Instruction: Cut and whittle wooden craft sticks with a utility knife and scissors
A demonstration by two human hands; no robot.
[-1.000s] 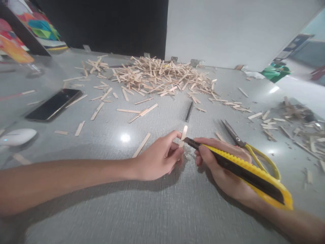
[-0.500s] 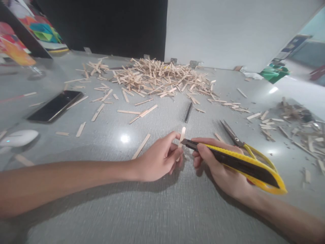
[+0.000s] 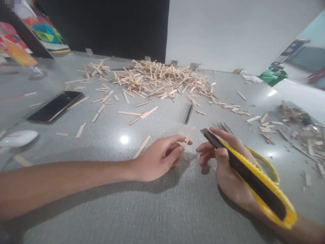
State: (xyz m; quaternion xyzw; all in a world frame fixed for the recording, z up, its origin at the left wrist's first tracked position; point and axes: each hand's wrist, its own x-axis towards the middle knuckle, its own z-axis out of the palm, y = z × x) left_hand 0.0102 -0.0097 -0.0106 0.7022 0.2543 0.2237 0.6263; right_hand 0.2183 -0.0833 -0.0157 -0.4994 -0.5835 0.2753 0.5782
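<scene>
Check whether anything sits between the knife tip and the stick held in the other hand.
Nothing visible does. The right hand holds the yellow utility knife, its tip apart from the small wooden stick pinched in the left hand. Only a bare strip of grey table shows in the gap between them.

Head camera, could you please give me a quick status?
Left hand pinching short stick. Right hand gripping yellow knife, tip off the stick. Scissors behind right hand.
</scene>
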